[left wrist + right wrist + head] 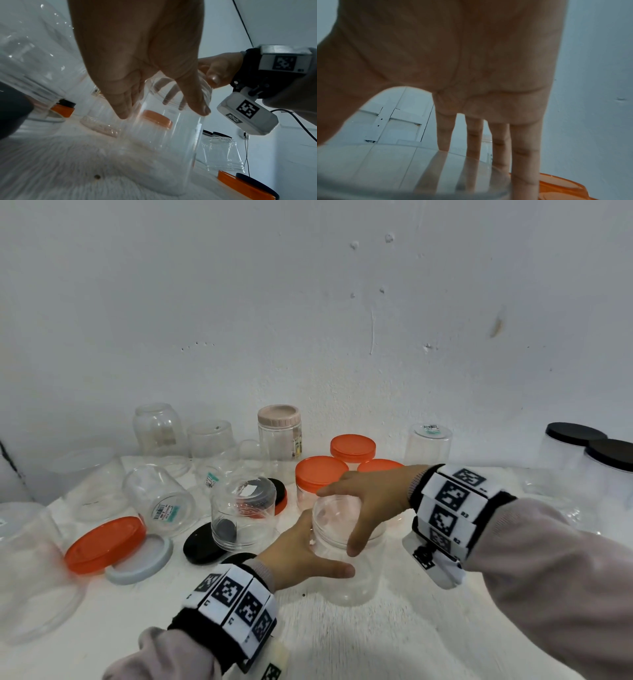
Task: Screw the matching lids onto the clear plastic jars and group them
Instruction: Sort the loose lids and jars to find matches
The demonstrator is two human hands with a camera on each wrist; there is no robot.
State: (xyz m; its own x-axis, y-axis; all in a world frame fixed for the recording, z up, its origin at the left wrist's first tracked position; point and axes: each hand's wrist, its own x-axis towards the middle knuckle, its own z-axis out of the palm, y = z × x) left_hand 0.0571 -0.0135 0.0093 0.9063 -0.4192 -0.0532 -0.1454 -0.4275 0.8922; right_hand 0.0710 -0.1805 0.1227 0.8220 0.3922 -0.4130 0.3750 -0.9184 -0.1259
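Orange lids [352,447], black lids [575,434], clear jars [161,428]

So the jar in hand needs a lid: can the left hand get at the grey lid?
Probably yes: the grey lid lies uncovered left of the left hand, which first must release the jar.

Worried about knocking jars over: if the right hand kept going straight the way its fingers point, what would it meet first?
Probably the orange-lidded jar just beyond the right hand, whose fingers reach over the clear lid; depth is uncertain.

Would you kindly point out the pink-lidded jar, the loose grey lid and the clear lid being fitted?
pink-lidded jar [279,416], head view, on its lid top.
grey lid [142,563], head view, on its rim.
clear lid [334,517], head view, on its top face.
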